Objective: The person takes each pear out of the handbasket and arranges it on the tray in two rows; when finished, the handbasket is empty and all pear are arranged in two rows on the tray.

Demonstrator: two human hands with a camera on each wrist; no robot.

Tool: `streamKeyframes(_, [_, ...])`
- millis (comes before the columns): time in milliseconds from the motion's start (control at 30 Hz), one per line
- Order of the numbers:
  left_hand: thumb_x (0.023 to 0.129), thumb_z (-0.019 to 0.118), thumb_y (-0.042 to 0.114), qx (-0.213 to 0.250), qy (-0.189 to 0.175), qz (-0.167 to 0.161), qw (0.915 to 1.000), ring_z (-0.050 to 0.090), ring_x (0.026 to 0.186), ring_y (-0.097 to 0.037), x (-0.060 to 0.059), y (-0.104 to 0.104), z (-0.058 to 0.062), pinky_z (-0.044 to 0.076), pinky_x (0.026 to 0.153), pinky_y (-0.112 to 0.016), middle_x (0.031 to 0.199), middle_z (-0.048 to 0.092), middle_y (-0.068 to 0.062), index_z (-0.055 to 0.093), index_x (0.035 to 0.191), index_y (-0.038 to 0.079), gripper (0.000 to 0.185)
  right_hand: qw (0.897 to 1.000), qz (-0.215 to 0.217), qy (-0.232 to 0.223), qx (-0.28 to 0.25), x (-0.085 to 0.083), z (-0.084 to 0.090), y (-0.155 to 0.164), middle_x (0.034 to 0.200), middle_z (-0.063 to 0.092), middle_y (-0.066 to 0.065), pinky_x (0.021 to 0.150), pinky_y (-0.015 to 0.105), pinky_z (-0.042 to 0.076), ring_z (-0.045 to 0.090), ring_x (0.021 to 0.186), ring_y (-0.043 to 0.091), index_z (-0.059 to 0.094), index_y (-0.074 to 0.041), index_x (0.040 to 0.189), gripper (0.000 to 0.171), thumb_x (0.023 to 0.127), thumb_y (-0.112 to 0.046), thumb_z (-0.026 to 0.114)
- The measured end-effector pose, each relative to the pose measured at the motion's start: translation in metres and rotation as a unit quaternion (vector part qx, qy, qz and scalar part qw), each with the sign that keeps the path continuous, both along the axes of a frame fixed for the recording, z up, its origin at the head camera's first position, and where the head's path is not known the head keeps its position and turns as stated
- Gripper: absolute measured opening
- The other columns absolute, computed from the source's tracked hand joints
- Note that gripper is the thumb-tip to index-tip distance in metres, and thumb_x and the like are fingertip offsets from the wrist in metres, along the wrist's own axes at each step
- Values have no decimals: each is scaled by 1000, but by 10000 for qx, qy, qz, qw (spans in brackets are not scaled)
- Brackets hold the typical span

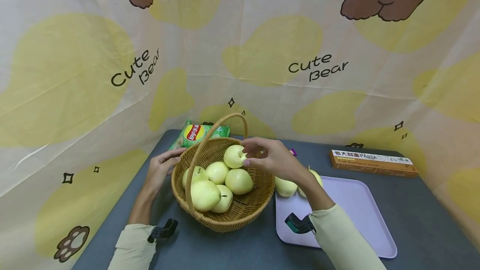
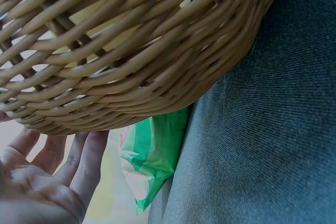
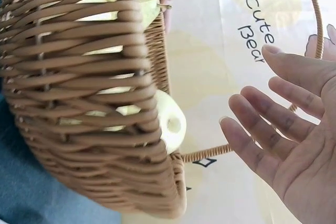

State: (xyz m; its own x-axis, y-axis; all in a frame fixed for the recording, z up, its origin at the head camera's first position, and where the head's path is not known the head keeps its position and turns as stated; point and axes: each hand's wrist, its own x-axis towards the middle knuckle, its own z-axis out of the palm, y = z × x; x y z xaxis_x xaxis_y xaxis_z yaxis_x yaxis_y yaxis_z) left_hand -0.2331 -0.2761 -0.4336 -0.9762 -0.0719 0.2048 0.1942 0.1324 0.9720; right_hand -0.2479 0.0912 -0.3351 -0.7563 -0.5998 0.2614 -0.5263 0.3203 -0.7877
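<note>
A wicker basket (image 1: 228,219) with a tall handle (image 1: 221,125) stands in the middle of the dark table and holds several pale yellow-green apples. The topmost apple (image 1: 234,156) lies at the back of the heap. My right hand (image 1: 255,156) hovers just right of that apple with its fingers spread and straight; in the right wrist view the hand (image 3: 278,114) stays apart from the apple (image 3: 170,121) and holds nothing. My left hand (image 1: 166,163) rests with straight fingers against the basket's left side; the left wrist view shows those fingers (image 2: 79,156) under the woven wall (image 2: 131,51).
A lavender tray (image 1: 356,211) lies right of the basket with two more apples (image 1: 286,186) at its far left corner. A green crisp bag (image 1: 196,133) sits behind the basket, a brown pasta box (image 1: 373,162) at the back right. A printed cloth backdrop rises all around.
</note>
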Motion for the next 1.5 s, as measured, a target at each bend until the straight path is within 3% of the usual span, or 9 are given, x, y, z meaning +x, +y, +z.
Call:
streamKeyframes(100, [108, 60, 18, -1, -12, 0, 10000, 72, 104, -4, -1, 1, 1, 63, 83, -25, 119, 72, 11, 64, 142, -5, 41, 10000, -13, -20, -26, -3, 2, -4, 120, 75, 5, 93, 43, 60, 71, 111, 20, 69, -14, 140, 47, 95, -23, 82])
streamKeyframes(333, [108, 60, 17, 27, 16, 9, 10000, 73, 103, -5, -2, 1, 1, 64, 81, -26, 117, 72, 10, 64, 141, -6, 41, 9994, 244, -228, -93, -14, 3, -16, 121, 75, 15, 95, 46, 59, 71, 108, 20, 70, -12, 139, 45, 96, -20, 81])
streamKeyframes(533, [108, 59, 16, 66, 23, 17, 10000, 73, 101, -4, -1, 0, 0, 63, 81, -25, 115, 72, 12, 64, 141, -8, 41, 9975, 512, -479, -125, -20, 2, -26, 122, 73, 17, 91, 37, 60, 72, 108, 21, 70, -12, 137, 43, 96, -19, 80])
streamKeyframes(900, [108, 60, 16, 81, 48, 20, 10000, 74, 102, -8, -1, 0, 0, 64, 81, -26, 117, 73, 5, 64, 140, -7, 40, 9952, 784, -507, 296, -30, 9, -43, 122, 74, 10, 93, 36, 59, 71, 114, 22, 67, -13, 142, 49, 96, -22, 80])
streamKeyframes(1233, [108, 60, 17, 28, 61, 7, 10000, 73, 102, -5, -2, -1, -1, 63, 82, -25, 117, 72, 9, 65, 140, -6, 40, 9863, 1149, -764, 906, -36, 11, -63, 131, 71, 6, 102, 38, 56, 69, 117, 20, 60, -11, 151, 65, 92, -27, 84])
streamKeyframes(1500, [108, 59, 16, 83, 54, -5, 10000, 73, 101, -4, -2, -1, -1, 63, 82, -25, 116, 72, 11, 64, 140, -8, 40, 9691, 1737, -866, 1520, -38, 11, -76, 138, 67, 8, 108, 39, 52, 64, 129, 30, 56, -12, 154, 70, 92, -29, 83])
